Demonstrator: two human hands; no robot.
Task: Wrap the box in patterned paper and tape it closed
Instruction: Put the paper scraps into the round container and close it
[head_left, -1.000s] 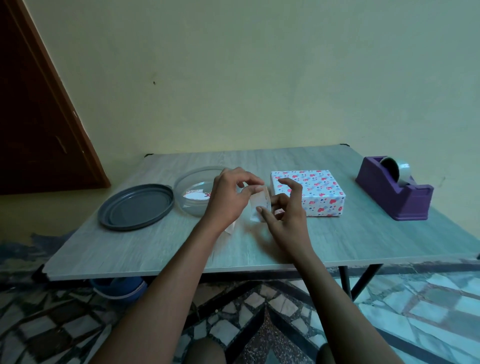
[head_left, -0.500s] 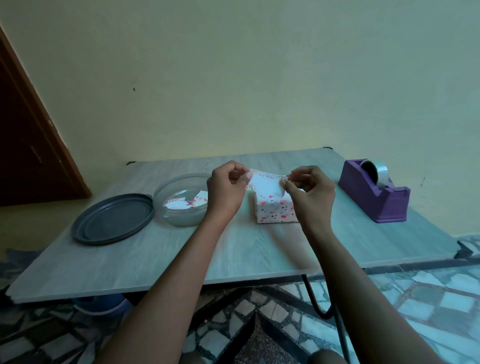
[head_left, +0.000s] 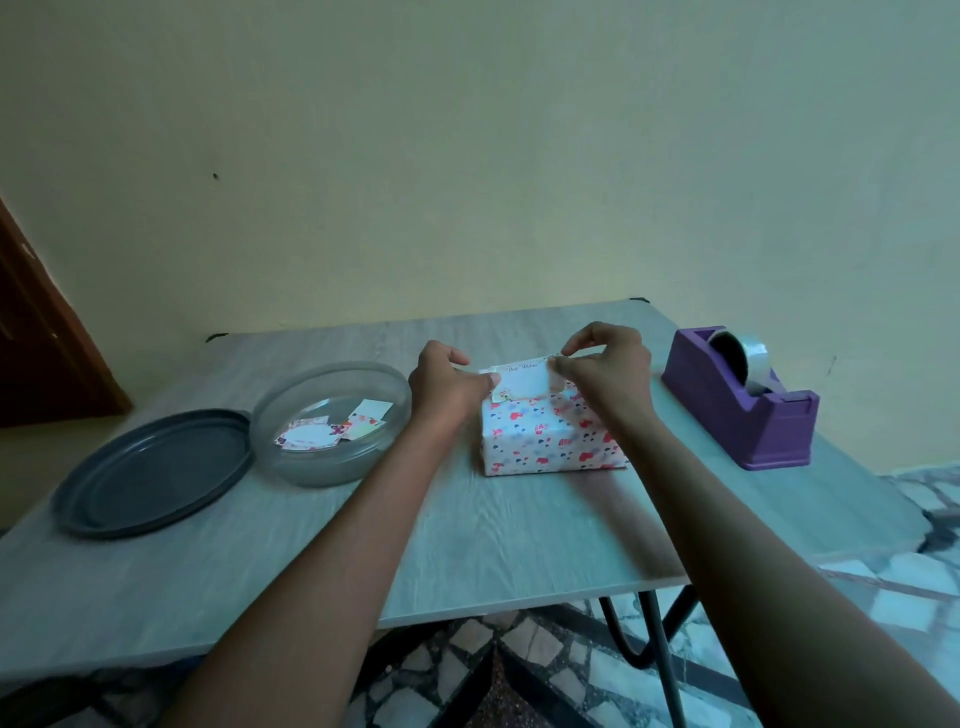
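A box (head_left: 545, 439) wrapped in white paper with red and blue hearts lies on the grey wooden table (head_left: 467, 535). Both hands hold a small white gift tag (head_left: 522, 382) that reads "Best Wishes", just above the box's far top edge. My left hand (head_left: 449, 382) pinches the tag's left end. My right hand (head_left: 610, 371) pinches its right end, where a piece of clear tape seems to hang. Whether the tag touches the box I cannot tell.
A purple tape dispenser (head_left: 743, 410) with a clear roll stands to the right of the box. A clear round container (head_left: 332, 421) with several small tags sits to the left, its dark grey lid (head_left: 153, 470) beside it. A brown door (head_left: 47, 353) is at far left.
Both hands have moved away from me with the tag, from near the table's front to above the box's far edge. The view has shifted, so the box appears nearer the middle.
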